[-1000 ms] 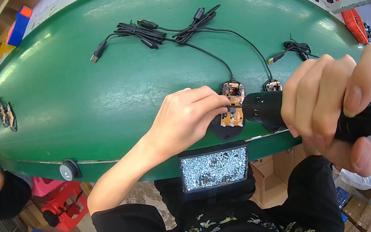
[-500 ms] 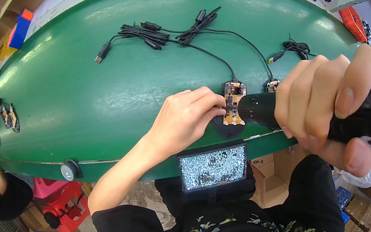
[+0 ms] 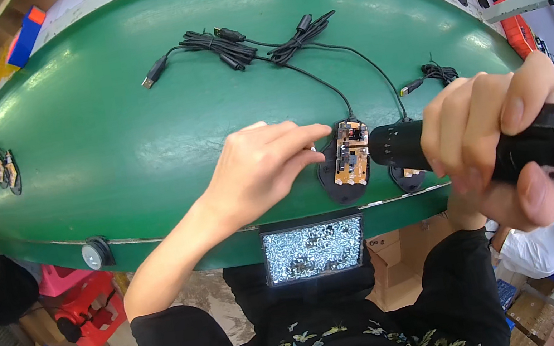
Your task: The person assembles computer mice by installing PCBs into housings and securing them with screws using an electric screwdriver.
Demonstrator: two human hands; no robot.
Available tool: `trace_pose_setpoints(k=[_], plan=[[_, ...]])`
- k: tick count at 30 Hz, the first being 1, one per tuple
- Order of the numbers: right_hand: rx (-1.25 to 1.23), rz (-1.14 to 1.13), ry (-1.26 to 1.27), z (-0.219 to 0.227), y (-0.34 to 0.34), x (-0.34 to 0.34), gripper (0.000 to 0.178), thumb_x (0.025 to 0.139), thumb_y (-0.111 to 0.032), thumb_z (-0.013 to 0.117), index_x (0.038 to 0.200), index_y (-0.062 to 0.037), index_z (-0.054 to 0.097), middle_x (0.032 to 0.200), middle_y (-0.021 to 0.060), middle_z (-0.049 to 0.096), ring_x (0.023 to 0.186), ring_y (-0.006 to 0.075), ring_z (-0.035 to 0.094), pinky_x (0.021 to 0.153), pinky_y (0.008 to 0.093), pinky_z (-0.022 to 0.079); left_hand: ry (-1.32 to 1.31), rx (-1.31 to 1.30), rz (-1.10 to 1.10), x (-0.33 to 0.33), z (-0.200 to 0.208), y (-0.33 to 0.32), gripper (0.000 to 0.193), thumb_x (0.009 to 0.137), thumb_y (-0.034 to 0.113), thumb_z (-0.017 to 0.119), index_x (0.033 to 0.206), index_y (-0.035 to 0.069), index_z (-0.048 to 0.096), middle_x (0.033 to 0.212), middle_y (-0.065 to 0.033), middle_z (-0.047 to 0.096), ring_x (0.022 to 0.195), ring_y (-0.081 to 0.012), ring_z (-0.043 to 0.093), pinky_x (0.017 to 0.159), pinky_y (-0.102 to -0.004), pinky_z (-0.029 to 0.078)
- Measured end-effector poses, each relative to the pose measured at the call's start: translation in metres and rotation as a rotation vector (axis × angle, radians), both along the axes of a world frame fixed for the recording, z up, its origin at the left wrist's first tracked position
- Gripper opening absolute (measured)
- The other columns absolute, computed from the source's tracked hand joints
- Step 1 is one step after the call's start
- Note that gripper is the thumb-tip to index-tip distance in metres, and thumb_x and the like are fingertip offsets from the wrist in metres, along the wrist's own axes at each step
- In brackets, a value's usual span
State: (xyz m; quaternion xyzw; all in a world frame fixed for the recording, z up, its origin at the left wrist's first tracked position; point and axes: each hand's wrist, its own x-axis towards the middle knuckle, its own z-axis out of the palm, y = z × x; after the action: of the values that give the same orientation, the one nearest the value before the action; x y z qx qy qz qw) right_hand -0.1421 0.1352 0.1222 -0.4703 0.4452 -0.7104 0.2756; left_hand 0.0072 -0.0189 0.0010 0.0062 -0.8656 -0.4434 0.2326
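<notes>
A black cylindrical electric screwdriver (image 3: 396, 145) lies level in my right hand (image 3: 484, 133), its fingers wrapped round the body. The tool's front end overlaps the right edge of an orange-brown circuit board (image 3: 351, 161), which sits in an open black mouse base (image 3: 345, 193); its tip is hard to make out. Just left of the board is my left hand (image 3: 265, 164), fingers curled, with a tiny pale bit by the fingertips too small to name. Partly under the screwdriver lies a second mouse base (image 3: 409, 181) with a board.
Bundled black USB cables (image 3: 217, 45) lie on the green worktop (image 3: 103, 128), beyond the boards. More mouse parts (image 3: 5, 172) are at the left. A small screen (image 3: 315, 250) stands at the near edge, beside a round grey knob (image 3: 96, 254). Co-workers sit at both sides.
My left hand has drawn back leftward from the board, and its fingertips have parted a little. The screwdriver has shifted slightly right and up, uncovering more of the board.
</notes>
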Motion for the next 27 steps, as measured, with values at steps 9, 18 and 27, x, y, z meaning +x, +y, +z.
trace_pose_setpoints(k=[9,18,27], plan=[[0.071,-0.033,0.051,-0.007,0.0,-0.008,0.035,0.084,-0.025,0.063,0.104,-0.0065,0.041,0.061,0.0017,0.049,0.045,0.0118,0.044,0.045,0.0269,0.04,0.019,-0.104,0.033,-0.002,0.0,-0.006,0.026,0.075,0.003,0.077,0.099,0.007,0.071,0.074,-0.0068,0.065,0.064,-0.0238,0.061,0.059,-0.0345,0.047],[0.116,-0.058,-0.028,-0.017,-0.004,-0.012,0.032,0.082,-0.021,0.065,0.099,-0.0049,0.042,0.06,0.0025,0.048,0.047,0.0126,0.046,0.047,0.0282,0.04,-0.008,-0.084,0.026,-0.005,0.002,-0.002,0.022,0.075,0.002,0.076,0.096,0.006,0.072,0.079,-0.0061,0.068,0.067,-0.0228,0.064,0.06,-0.0339,0.048],[0.034,-0.035,0.021,-0.019,-0.008,-0.007,0.033,0.081,-0.02,0.066,0.1,-0.0046,0.043,0.059,0.0017,0.048,0.045,0.0121,0.046,0.045,0.0272,0.04,-0.011,-0.097,-0.052,0.002,-0.006,-0.006,0.015,0.073,0.007,0.079,0.083,0.005,0.069,0.081,-0.0045,0.067,0.07,-0.0222,0.065,0.062,-0.0341,0.05]])
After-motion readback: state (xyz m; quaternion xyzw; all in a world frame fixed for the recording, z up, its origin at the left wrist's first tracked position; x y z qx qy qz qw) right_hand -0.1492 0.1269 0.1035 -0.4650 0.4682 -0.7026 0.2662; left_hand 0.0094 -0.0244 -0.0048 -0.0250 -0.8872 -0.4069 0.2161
